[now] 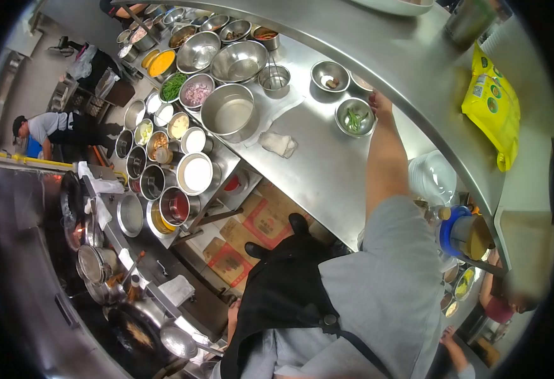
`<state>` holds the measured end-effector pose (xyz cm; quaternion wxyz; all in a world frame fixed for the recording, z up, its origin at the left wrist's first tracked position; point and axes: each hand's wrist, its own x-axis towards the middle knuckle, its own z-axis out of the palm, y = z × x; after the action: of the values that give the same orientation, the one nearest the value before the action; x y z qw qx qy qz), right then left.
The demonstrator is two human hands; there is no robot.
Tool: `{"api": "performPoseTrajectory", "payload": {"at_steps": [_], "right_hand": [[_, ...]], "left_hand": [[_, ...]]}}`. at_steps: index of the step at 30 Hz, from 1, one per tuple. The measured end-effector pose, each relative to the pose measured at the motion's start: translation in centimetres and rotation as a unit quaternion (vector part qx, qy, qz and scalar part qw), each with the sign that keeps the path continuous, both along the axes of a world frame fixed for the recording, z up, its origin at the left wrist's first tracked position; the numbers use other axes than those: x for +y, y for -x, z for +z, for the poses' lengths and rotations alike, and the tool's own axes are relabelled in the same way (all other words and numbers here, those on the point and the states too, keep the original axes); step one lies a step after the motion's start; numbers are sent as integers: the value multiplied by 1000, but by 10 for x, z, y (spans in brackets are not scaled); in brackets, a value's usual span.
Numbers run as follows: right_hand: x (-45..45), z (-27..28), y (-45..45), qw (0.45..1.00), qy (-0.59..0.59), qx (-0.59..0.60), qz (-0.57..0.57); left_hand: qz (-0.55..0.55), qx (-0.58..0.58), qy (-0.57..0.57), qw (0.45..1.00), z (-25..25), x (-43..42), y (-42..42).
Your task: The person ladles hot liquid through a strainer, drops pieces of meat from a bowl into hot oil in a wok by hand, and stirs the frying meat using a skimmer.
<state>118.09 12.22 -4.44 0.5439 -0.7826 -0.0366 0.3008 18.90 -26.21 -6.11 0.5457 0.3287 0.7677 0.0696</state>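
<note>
My right arm reaches across the steel counter. My right hand is at the upper right rim of a small metal bowl with green pepper pieces in it, the fingers curled against the rim. Another metal bowl with a few brown pieces stands beside it. A third bowl is partly covered by the shelf above. Low beside the black apron, my left hand hangs near the stove edge and a ladle; its fingers are too small and partly hidden to read.
Many pots and bowls of ingredients crowd the left counter, among them a large pot. A folded cloth lies on the counter. A yellow bag rests on the overhead shelf. Woks line the stove. A co-worker bends at far left.
</note>
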Motion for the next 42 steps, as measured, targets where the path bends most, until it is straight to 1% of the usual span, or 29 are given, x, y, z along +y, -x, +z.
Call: {"api": "performPoseTrajectory", "payload": {"at_steps": [3,4,5,6,8,9,11,12,13,15,16,19,21,23,24,26,28,29,30,31,32,33,34,35,36,37,39,41,42], "right_hand": [[7,14,8,997,42,-63,34],[10,16,12,956,123,-254,83],[10,15,16,870,199,-434,128],[8,28,29,869,199,-435,128],[3,72,71,803,347,-446,187],[8,86,84,802,345,-449,188],[19,107,109,762,357,-476,256],[24,123,123,787,322,-421,315],[33,119,130,787,321,-421,318],[53,107,136,768,336,-396,374],[66,117,141,739,401,-313,441],[65,112,161,749,336,-380,426],[60,109,165,746,325,-395,427],[55,82,151,749,288,-412,431],[46,92,154,732,285,-424,451],[32,84,148,724,264,-446,456],[18,82,148,701,206,-489,477],[12,70,149,734,127,-485,457],[3,74,155,787,111,-398,457],[-2,39,138,778,71,-411,471],[-7,64,154,733,131,-446,497],[-13,68,164,701,130,-483,509],[-24,66,168,695,12,-490,527],[-28,81,182,714,91,-440,537],[-36,100,205,731,118,-427,519],[-42,92,206,737,119,-436,503],[-48,87,208,720,117,-445,519],[-55,97,219,710,121,-454,524],[-57,99,223,720,122,-439,523]], "left_hand": [[-13,-21,15,1000,-29,5,9],[-10,-23,16,1000,-21,6,2],[38,-69,-9,997,-5,9,-7],[85,-115,-35,989,22,19,-24],[70,-103,-28,992,46,27,-36],[56,-89,-23,994,52,30,-42],[79,-90,13,993,34,34,-25],[98,-89,50,990,26,32,-16],[101,-88,50,990,29,30,-20],[153,-90,51,983,37,32,-32],[154,-91,49,983,28,29,-27],[139,-111,49,983,16,29,-20],[157,-92,37,983,23,26,-29],[159,-122,19,979,5,13,-21],[158,-151,2,976,-7,6,-17],[147,-171,-11,974,-37,-6,-5],[162,-185,-39,968,-32,-15,-13],[79,-122,-24,989,-22,-15,-18],[7,-53,-5,999,-10,-13,-25],[75,-55,45,995,-5,-6,-31],[149,-63,92,983,1,-2,-33],[156,-69,84,982,-4,-2,-30],[161,-76,76,981,-20,-4,-22],[149,-57,55,986,-31,-4,-17],[127,-38,41,990,-36,-3,-13],[159,-39,31,986,-32,0,-12],[98,0,1,995,-22,15,-15],[107,-14,-16,994,-29,20,-15],[104,-25,-27,994,-33,23,-12]]}}
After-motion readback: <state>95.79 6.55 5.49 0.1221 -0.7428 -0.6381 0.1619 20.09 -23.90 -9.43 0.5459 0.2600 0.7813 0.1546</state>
